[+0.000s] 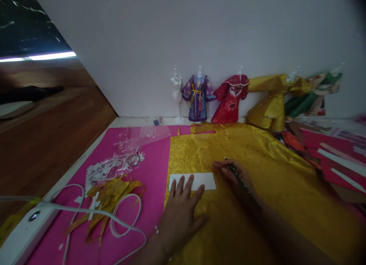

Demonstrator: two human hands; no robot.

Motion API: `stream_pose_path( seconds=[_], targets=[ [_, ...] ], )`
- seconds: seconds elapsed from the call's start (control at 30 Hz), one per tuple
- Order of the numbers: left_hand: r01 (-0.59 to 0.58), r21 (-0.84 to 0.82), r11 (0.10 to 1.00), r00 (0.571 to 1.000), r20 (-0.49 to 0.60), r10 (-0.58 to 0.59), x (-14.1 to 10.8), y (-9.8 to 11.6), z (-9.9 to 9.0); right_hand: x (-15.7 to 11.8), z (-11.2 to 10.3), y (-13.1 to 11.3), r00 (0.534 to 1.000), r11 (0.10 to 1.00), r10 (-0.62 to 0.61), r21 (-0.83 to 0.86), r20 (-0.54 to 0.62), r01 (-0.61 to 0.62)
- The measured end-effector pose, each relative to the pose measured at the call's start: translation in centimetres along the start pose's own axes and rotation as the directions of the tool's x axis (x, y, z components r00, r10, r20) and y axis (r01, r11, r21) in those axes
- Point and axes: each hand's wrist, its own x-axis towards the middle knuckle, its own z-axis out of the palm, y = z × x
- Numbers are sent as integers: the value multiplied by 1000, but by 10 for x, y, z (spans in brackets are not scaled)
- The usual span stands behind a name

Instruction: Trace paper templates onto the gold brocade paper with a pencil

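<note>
A sheet of gold patterned fabric (pixel 257 173) is spread over the table. On its left part lies a white rectangular card (pixel 206 180). My left hand (pixel 184 204) rests flat with spread fingers, its fingertips pressing on the card's left and middle. Just right of the card, my right hand (pixel 236 177) grips a dark, light-speckled pencil (pixel 238 177). The pencil's end points up and away from me, clear of the card. My right forearm lies over the fabric and is blurred.
Along the back wall stand small dress forms, one bare (pixel 176 91), others in a purple robe (pixel 198 99), a red dress (pixel 233 99) and a gold outfit (pixel 271 101). Left are gold scraps (pixel 114 194), a white cable (pixel 114 217) and a power strip (pixel 31 227). Coloured sheets (pixel 331 146) lie right.
</note>
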Motion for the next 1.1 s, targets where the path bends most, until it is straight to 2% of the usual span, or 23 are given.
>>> stream_pose_path(
  seconds=[0.17,0.33,0.53,0.9,1.0,1.1],
  targets=[
    [-5,-2,1000,1000,-6,5,-2,0,0,10,-8,6,986,991,12,133,-167,11],
    [-15,4,1000,1000,-16,15,0,-3,2,14,-11,2,950,980,15,195,-311,48],
    [-13,13,1000,1000,6,13,0,-3,1,9,-2,-4,914,973,8,213,-406,86],
    [-6,-11,1000,1000,-5,6,0,0,0,24,-13,-15,917,972,75,235,-393,21],
    [0,-19,1000,1000,8,0,0,0,-1,28,-10,-22,941,982,73,189,-330,-10],
    [6,-24,1000,1000,22,-5,0,0,-1,31,3,-28,974,989,87,136,-209,-59]
  ],
)
